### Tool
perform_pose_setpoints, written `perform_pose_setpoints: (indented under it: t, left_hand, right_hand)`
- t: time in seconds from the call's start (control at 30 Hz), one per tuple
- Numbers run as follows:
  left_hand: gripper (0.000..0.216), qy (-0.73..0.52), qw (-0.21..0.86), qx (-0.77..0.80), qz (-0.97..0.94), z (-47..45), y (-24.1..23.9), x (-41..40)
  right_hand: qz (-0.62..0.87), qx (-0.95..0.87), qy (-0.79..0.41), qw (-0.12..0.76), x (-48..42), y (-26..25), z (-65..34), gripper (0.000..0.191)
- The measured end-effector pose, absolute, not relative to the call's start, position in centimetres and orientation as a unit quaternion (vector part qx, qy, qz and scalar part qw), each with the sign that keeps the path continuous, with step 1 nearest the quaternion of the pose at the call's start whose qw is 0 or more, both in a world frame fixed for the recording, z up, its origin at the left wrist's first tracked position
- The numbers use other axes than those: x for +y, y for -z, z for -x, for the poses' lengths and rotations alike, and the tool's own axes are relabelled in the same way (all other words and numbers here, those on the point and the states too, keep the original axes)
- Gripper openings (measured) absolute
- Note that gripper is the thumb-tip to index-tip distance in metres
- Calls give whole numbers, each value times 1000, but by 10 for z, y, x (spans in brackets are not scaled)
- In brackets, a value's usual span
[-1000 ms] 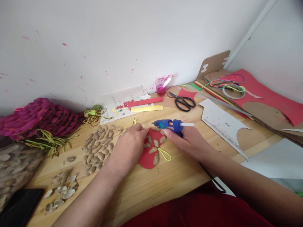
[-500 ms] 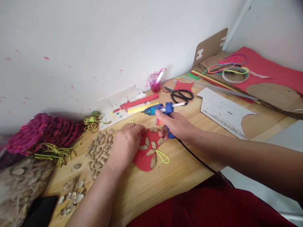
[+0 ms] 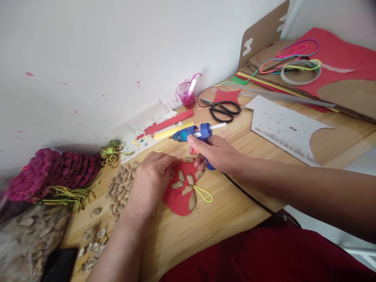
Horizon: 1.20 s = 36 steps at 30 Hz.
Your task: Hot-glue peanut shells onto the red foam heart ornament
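My right hand (image 3: pixel 221 152) is wrapped round the handle of a blue hot glue gun (image 3: pixel 198 133). A white glue stick juts from its back, and its nozzle points left. Below it lies a red round piece (image 3: pixel 179 201) with several unshelled peanuts (image 3: pixel 192 201) on it and a yellow cord loop (image 3: pixel 207 194) at its edge. The lower fingers of my right hand are close to the disc's upper right edge. My left hand (image 3: pixel 152 178) is closed at the disc's upper left edge, fingertips bent down; whatever they pinch is hidden. Loose peanuts (image 3: pixel 119 188) lie beside my left wrist.
Black-handled scissors (image 3: pixel 226 109) and a cup of pink paint (image 3: pixel 186 96) stand near the wall. Purple scalloped pieces (image 3: pixel 32 176), yellow cords (image 3: pixel 69 196) and a bag of peanuts (image 3: pixel 32 231) are at left. White board (image 3: pixel 284 129) and cardboard lie right; the gun's cable (image 3: pixel 252 199) crosses the table edge.
The view has shifted slightly. My left hand has drawn back a little to the left over the disc's edge. My right hand keeps the glue gun in nearly the same place.
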<state>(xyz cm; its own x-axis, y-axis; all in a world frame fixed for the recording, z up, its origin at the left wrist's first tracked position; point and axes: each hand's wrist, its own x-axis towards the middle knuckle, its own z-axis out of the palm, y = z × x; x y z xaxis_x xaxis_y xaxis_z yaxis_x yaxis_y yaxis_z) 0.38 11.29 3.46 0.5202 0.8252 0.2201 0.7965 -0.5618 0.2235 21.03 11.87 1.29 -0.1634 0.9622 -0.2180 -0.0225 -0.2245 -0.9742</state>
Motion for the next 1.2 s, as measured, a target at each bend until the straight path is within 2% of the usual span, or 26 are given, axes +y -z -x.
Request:
perform_pose_setpoints:
  t: [0.37, 0.67, 0.8, 1.03, 1.2]
  left_hand:
    - [31, -155, 59, 441, -882, 2, -31, 116]
    - [24, -196, 58, 415, -887, 5, -27, 120]
    - [24, -191, 58, 430, -881, 5, -26, 119]
    - [21, -190, 62, 439, -876, 4, -26, 118]
    - [21, -196, 72, 440, -873, 4, -24, 119]
  right_hand:
    - [479, -493, -590, 423, 121, -7, -210, 49]
    - [482, -508, -584, 411, 121, -10, -211, 46]
    - [503, -518, -576, 382, 121, -18, -215, 46]
    - [538, -622, -465, 326, 118, -35, -232, 49]
    - [546, -658, -442, 271, 103, -47, -240, 47]
